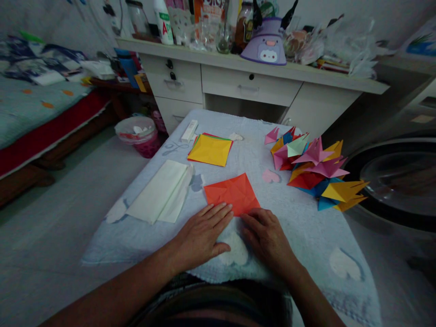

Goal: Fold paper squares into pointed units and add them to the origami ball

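Note:
A creased orange sheet of origami paper (235,190) lies on the cloth-covered table in front of me. My left hand (206,229) rests flat with outstretched fingers on its near left edge, holding nothing. At the near right corner, the bent, close-set fingers of my right hand (264,231) grip the paper's edge; the exact hold is partly hidden. Beyond the sheet sits a stack of square papers (211,150), yellow on top with red and green edges showing. To the right is a cluster of folded paper cranes (313,168) in pink, yellow, blue and red.
Left on the patterned tablecloth (293,245) are a folded pale paper (161,193) and a small white box-like item (190,131). A lined pink bin (139,136) stands on the floor. Behind is a cluttered white desk (252,84); a front-loading washing machine (398,177) is at right.

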`<state>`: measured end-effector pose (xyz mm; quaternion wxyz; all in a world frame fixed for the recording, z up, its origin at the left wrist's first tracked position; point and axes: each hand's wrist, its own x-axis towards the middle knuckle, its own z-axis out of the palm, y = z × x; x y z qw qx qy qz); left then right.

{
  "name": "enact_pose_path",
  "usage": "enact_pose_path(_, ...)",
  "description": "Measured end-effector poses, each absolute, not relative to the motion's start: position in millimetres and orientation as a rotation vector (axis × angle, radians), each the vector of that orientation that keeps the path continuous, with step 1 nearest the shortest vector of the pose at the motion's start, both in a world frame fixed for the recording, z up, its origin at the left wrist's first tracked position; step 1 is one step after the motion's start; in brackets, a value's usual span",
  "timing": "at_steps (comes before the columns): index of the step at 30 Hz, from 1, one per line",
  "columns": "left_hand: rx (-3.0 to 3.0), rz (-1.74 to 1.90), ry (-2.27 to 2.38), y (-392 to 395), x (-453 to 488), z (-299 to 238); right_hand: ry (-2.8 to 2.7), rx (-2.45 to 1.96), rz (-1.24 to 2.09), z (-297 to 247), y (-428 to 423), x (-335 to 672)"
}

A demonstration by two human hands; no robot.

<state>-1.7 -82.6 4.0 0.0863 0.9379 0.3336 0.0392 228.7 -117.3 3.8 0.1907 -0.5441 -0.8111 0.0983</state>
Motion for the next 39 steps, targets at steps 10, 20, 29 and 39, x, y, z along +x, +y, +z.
enact_pose_path(10,2.833,0.135,1.104,-91.6,-33.6,1.6,-2.411,-1.599,0.193,5.8,-120.5,228.7)
enact_pose_path(20,2.879,0.176,1.183,-96.6,-40.3,-0.3,-2.419,-1.526,0.091,3.3,-122.1,246.7)
enact_pose_path(29,2.855,0.194,1.169,-95.1,-41.6,1.8,-2.345,-1.591,0.049,-0.6,-128.0,276.5)
enact_pose_path(39,2.481,0.541,1.216,-49.1,-29.6,28.1,-2.182,-1.539,0.286,21.9,-92.1,231.4)
